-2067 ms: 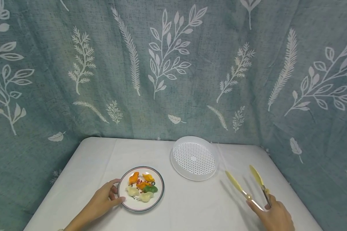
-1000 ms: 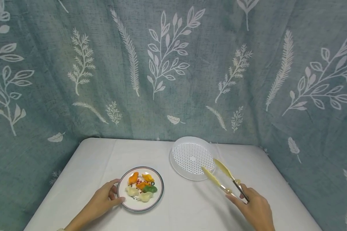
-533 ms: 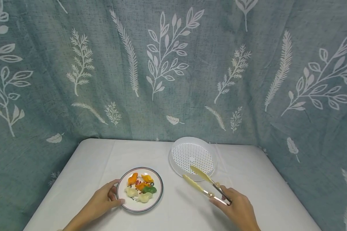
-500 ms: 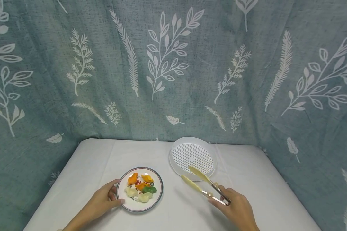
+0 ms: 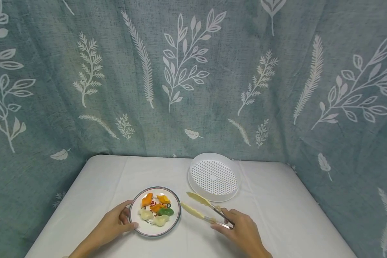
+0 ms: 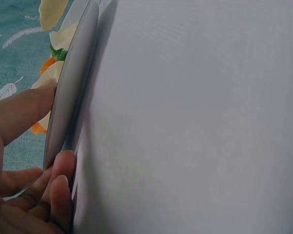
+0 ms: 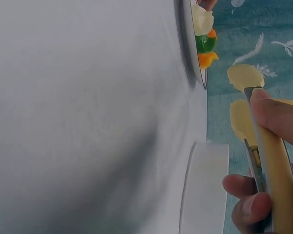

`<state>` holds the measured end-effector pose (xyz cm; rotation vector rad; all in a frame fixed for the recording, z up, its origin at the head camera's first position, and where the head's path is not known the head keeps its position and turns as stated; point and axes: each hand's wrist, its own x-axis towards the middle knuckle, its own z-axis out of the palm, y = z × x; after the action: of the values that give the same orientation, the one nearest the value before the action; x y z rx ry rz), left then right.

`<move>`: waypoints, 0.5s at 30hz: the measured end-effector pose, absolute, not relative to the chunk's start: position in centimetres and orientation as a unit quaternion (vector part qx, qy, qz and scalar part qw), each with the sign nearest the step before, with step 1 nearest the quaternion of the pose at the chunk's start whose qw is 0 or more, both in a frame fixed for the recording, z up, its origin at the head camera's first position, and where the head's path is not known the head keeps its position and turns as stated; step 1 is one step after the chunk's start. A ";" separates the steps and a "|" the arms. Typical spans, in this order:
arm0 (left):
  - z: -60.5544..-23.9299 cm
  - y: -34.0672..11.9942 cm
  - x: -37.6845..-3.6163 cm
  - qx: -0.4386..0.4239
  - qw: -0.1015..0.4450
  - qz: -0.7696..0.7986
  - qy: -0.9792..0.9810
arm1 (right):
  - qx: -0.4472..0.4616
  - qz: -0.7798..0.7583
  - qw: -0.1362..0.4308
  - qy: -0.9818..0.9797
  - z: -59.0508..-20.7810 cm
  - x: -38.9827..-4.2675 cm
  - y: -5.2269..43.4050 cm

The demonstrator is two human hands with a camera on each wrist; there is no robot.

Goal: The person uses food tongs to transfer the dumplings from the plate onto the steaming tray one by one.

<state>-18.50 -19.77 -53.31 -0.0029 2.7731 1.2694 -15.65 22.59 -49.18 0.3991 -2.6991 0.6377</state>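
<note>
My left hand [image 5: 114, 220] holds the left edge of a white plate [image 5: 142, 228] with a dark-striped rim, thumb over the rim and the other fingers curled beneath it, as the left wrist view shows. On the plate lie several dumplings: orange ones [image 5: 147, 200], pale ones [image 5: 161, 220] and a green one [image 5: 165, 211]. My right hand [image 5: 240, 229] grips metal tongs [image 5: 224, 214] with yellow tips. The tongs' arms are spread with nothing between them; the nearer tip is right at the plate's right rim. In the right wrist view, the thumb lies along one tong arm [image 7: 276, 180].
A round white steamer tray [image 5: 193, 182] with a perforated base stands behind the tongs, towards the table's back edge. White cloth covers the table [image 5: 293, 215]. A green leaf-patterned curtain [image 5: 116, 71] hangs behind and along both sides.
My right hand has carried the spread tongs leftwards from the table's right side, past the front of the steamer tray, up to the plate. The left hand and plate have stayed in place.
</note>
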 end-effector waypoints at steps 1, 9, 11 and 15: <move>-53.3 -19.8 -18.5 0.000 0.047 0.417 0.908 | 0.145 0.224 0.169 -0.949 -49.2 -15.8 22.3; -53.0 -19.7 -18.4 0.001 0.049 0.426 0.903 | 0.154 0.209 0.155 -0.953 -49.3 -16.8 20.2; -53.0 -19.8 -18.4 0.001 0.050 0.426 0.903 | 0.157 0.207 0.152 -0.954 -49.3 -17.1 19.6; -53.0 -19.8 -18.4 0.002 0.051 0.428 0.902 | 0.168 0.198 0.162 -0.952 -49.3 -17.5 18.7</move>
<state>-18.39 -19.80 -53.02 0.0051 2.7459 1.3014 -17.48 18.69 -49.31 0.4796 -2.7176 0.5643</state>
